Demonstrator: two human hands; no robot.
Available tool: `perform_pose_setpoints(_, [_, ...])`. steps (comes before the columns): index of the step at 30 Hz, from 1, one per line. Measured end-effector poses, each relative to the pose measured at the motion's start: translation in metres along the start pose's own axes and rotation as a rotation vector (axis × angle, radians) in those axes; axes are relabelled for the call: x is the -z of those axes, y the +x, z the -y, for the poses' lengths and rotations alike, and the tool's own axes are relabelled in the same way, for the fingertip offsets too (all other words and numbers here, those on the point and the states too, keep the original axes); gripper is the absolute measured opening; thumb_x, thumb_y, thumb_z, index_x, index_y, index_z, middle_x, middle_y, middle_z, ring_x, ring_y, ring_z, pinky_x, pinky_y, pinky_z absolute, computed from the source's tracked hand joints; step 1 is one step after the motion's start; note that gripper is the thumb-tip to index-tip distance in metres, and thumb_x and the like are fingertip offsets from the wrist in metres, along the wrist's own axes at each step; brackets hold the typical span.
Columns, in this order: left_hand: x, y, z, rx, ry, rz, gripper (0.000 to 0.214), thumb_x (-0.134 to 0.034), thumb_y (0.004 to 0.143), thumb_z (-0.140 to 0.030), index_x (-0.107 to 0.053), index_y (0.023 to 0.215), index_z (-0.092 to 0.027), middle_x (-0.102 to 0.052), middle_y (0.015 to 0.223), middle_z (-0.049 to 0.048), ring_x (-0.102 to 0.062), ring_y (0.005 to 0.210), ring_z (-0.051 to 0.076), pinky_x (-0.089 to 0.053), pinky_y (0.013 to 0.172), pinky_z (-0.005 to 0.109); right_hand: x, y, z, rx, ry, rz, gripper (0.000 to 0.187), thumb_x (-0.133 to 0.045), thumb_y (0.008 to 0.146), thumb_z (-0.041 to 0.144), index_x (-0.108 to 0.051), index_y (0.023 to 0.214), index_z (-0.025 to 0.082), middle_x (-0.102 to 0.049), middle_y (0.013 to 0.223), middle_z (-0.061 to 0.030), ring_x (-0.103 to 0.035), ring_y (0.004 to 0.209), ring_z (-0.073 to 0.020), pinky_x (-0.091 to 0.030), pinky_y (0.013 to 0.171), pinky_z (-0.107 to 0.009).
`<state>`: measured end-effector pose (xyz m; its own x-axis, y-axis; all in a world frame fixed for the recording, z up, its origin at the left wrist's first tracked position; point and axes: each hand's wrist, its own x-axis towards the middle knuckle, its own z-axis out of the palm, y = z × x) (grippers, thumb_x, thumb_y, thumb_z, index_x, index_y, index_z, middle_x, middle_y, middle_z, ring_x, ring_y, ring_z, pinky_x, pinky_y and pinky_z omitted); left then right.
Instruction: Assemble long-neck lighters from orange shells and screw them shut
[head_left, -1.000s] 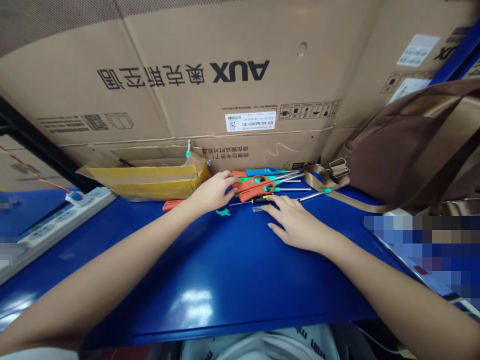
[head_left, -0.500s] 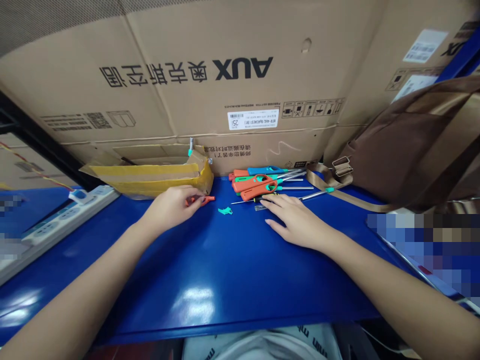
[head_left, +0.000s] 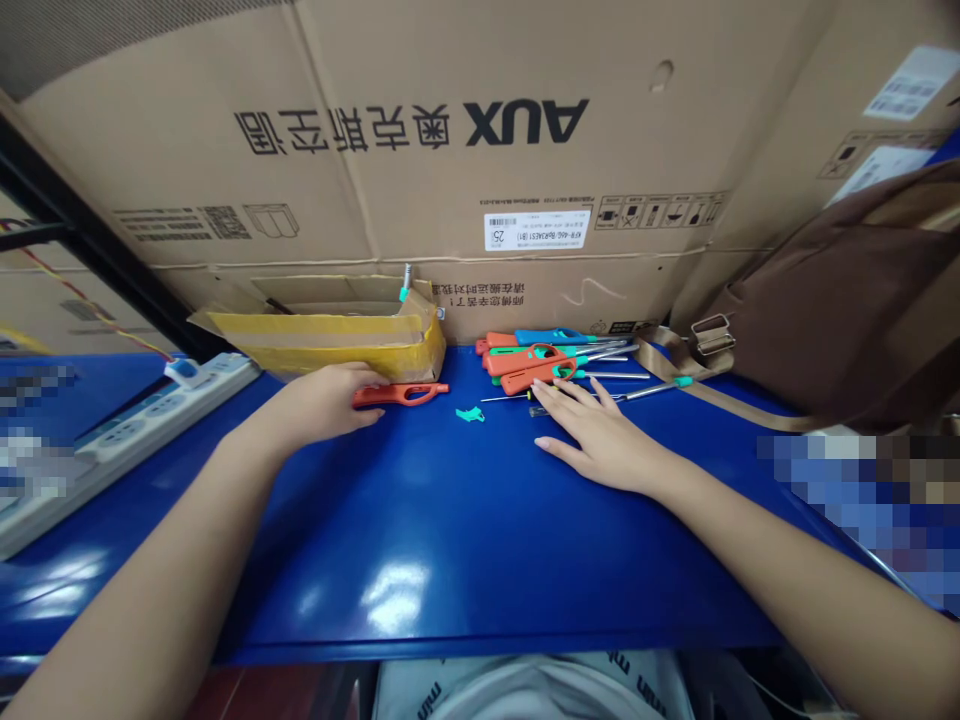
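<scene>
My left hand [head_left: 322,405] grips the left end of an orange lighter casing [head_left: 420,394], thumb on its near side and fingers on its far side. The casing has a finger loop and no metal tube on it. To its right lies a small green trigger-shaped piece [head_left: 470,414]. My right hand [head_left: 596,435] rests with fingers spread on the table, its fingertips over a thin screwdriver [head_left: 504,399] and beside a metal lighter tube [head_left: 652,391] with a green end. Just behind it is a pile of long-nosed lighters [head_left: 540,368], orange, blue and green.
An open cardboard box [head_left: 322,340] with yellow tape stands behind my left hand, a metal tube poking out. A white power strip [head_left: 135,435] lies left on the blue table [head_left: 450,560]. A brown bag [head_left: 825,300] with a strap sits right. A large carton [head_left: 412,200] backs everything.
My left hand has shifted left along the orange casing, so more of the casing shows. The right hand stays spread in nearly the same place. The whole view has shifted slightly.
</scene>
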<state>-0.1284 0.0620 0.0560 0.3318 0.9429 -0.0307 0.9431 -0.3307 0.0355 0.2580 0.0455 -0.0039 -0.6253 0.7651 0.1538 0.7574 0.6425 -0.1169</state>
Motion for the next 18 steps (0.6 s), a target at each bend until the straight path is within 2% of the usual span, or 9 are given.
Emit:
perform_pose_setpoints(5, [-0.010,0.001,0.003,-0.018,0.025,-0.024,0.038,-0.059,0.079,-0.038,-0.068,0.110,-0.018,-0.070,0.109,0.0119,-0.068,0.098,0.030,-0.054,0.085,0.038,0.003,-0.002,0.000,0.002,0.034,-0.006,0.071,-0.039,0.103,0.057,-0.024,0.163,0.022,-0.028,0.167,-0.0099,-0.026,0.155,-0.0317,-0.017,0.123,-0.068])
perform_pose_setpoints(9, [-0.010,-0.003,0.001,0.002,0.025,-0.035,0.030,-0.062,0.076,-0.036,-0.066,0.102,-0.020,-0.068,0.103,0.0101,-0.067,0.092,0.028,-0.054,0.078,0.036,0.006,-0.005,0.003,0.034,0.047,-0.037,0.067,-0.040,0.104,0.055,-0.027,0.161,0.023,-0.029,0.168,-0.0096,-0.028,0.155,-0.0299,-0.018,0.124,-0.065])
perform_pose_setpoints(14, [-0.004,-0.008,-0.002,0.017,0.003,0.088,0.014,-0.060,0.073,-0.028,-0.066,0.084,-0.022,-0.068,0.095,0.0067,-0.065,0.084,0.024,-0.048,0.072,0.033,0.009,-0.008,0.007,0.065,0.066,-0.075,0.063,-0.042,0.104,0.054,-0.035,0.158,0.023,-0.035,0.165,-0.0097,-0.030,0.153,-0.0296,-0.019,0.126,-0.062])
perform_pose_setpoints(18, [0.003,-0.012,-0.009,0.105,-0.019,0.187,0.019,-0.059,0.070,-0.024,-0.065,0.088,-0.022,-0.069,0.085,0.0044,-0.063,0.074,0.024,-0.040,0.061,0.031,0.010,-0.009,0.009,0.092,0.092,-0.093,0.061,-0.045,0.103,0.053,-0.038,0.156,0.024,-0.043,0.160,-0.0112,-0.033,0.151,-0.0297,-0.020,0.126,-0.062])
